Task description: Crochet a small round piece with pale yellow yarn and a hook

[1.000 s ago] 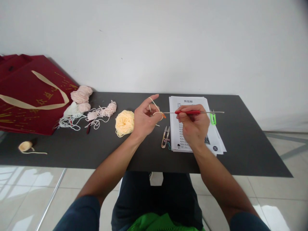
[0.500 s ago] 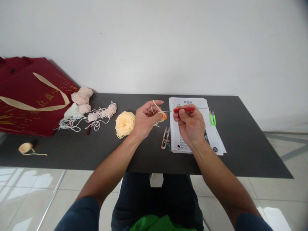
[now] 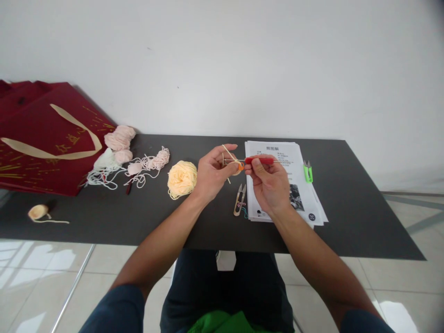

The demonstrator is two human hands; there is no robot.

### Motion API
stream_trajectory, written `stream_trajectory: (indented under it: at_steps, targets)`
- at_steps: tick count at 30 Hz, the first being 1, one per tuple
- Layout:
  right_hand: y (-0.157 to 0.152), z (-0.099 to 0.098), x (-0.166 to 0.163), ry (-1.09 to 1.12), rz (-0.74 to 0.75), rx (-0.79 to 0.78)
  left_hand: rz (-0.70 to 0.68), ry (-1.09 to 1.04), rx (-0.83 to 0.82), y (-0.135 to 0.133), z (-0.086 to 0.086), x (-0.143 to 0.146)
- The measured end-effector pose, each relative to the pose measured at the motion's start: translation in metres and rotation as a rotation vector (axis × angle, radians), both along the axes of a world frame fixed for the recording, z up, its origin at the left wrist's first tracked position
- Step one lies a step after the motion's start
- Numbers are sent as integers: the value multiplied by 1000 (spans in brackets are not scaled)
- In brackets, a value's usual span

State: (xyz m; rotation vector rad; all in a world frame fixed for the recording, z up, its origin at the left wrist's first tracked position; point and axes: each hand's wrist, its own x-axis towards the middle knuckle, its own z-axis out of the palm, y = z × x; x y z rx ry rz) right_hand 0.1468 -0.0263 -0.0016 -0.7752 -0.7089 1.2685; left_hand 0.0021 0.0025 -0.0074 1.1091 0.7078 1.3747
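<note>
My right hand (image 3: 272, 182) grips the red handle of a crochet hook (image 3: 259, 161), its thin metal shaft pointing left. My left hand (image 3: 215, 173) pinches a small piece of cream yarn work (image 3: 237, 172), with a strand looped over the raised index finger. A small orange stitch marker (image 3: 240, 166) shows at the fingertips. The shaft reaches across to the left fingers; whether it passes through a stitch I cannot tell. Just left of my left hand sits a ball of pale yellow yarn (image 3: 182, 179).
Printed sheets (image 3: 301, 212) lie under my right hand. Beside them are thread snips (image 3: 239, 200) and green-handled snips (image 3: 308, 172). Pink yarn (image 3: 120, 138), white yarn (image 3: 106, 161) and a dark red bag (image 3: 38, 138) stand left. A small cream crocheted cup (image 3: 38, 212) rests at the near left.
My right hand has moved left with the crochet hook, so the handle is now close to my left fingertips. The left hand still holds the yarn work in nearly the same place.
</note>
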Motion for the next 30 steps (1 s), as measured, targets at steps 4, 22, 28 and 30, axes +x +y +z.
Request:
stream_trajectory:
  at_steps: [4, 22, 28, 30]
  targets:
    - [-2, -1, -3, -45, -35, 16, 63, 43, -18, -1, -1, 2]
    - [-6, -2, -7, -135, -94, 67, 100, -16, -29, 1, -4, 1]
    - [-20, -9, -8, -581, -263, 267, 99, -87, -123, -4, 1, 4]
    - [-23, -12, -8, -669, -290, 393, 75, -151, -173, -4, 4, 3]
